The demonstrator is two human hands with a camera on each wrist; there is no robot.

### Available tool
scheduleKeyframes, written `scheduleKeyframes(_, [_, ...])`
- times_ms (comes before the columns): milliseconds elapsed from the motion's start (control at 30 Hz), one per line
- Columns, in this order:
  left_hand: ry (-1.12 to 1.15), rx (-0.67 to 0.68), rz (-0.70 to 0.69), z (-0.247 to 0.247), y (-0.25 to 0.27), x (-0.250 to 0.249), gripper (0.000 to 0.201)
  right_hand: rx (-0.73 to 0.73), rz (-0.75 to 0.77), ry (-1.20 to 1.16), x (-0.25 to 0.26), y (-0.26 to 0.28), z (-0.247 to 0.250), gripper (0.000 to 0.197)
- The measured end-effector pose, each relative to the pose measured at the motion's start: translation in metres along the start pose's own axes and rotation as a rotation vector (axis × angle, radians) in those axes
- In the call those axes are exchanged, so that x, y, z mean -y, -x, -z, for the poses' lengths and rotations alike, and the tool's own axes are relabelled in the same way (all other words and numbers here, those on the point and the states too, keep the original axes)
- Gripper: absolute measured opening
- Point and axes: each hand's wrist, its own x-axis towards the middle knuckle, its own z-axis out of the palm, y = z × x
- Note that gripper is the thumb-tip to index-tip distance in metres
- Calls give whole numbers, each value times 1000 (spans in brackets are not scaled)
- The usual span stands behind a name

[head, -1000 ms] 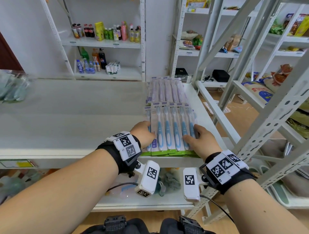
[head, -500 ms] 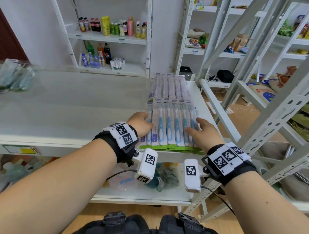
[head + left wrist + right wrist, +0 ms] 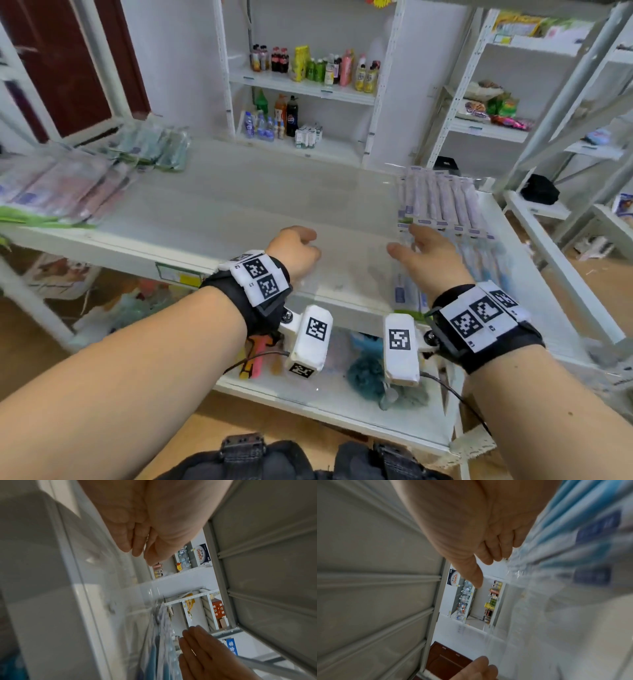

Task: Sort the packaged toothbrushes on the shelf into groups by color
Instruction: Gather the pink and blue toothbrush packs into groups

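Blue toothbrush packs lie blurred at the right end of the white shelf, with a row of purple packs behind them. Pink packs and green packs lie at the shelf's left end. My left hand hovers over bare shelf left of the blue packs, fingers loosely curled and holding nothing. My right hand hovers at the blue packs' left edge, thumb out and fingers relaxed. The right wrist view shows that hand beside the blue packs, gripping nothing.
A lower shelf below holds sponges and small items. Slanted metal uprights rise to the right. Far shelves carry bottles. A wide bare stretch of shelf lies between the left and right piles.
Both hands have lifted off the blue packs, and the left has moved left onto bare shelf. The head has turned left, which brings the pink and green piles into view.
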Motion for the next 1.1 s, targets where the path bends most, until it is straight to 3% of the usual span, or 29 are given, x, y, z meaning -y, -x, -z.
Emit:
scheduleKeyframes(467, [116,-283,69,235,21,154,38,291,60,-197,152,14,-249,61])
scheduleKeyframes(733, [149,-454,150,305,25,221,33,425,79,-183,203,13,-338,55])
scheduleKeyframes(967, [211,-591,183,347,-1,243,25,499,20,-230,236,-17,-397,43])
scheduleKeyframes(1100, [179,-688,237,374,-26,249,25,565,7,-184,252,-46,-421,22])
